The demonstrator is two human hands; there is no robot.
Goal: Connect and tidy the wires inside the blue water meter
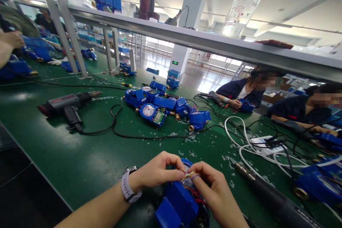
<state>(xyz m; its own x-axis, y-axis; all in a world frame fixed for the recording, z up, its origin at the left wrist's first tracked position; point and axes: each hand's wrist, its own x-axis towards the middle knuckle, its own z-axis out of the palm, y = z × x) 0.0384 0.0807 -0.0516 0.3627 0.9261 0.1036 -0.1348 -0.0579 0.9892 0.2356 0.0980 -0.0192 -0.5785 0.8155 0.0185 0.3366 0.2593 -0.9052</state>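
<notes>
Blue meter (180,201) under both hands (160,171) (215,183) (open tabletop (88,160) toward left edge (37,166))

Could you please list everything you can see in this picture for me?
Worktable: one, green, across the view
Meter in work: one, blue, beneath the hands
Thin wires: several, mixed colours, at the fingertips
Clustered meters: several overlapping, blue, mid-table
Heat gun: one, dark grey, table's left
Cylindrical tool: one, black with metal nozzle, right foreground
Power strip: one, white, right
Cables: several, black and white, across the table
Shelf: one, pale, above the table
Clear jug: one, transparent, on the shelf
Co-workers: at least two, dark blue clothing, right
Further items: too small or blurred to count
Watch: one, pale strap, left wrist
Left hand: one, bare, at the wires
Right hand: one, bare, at the wires
</notes>
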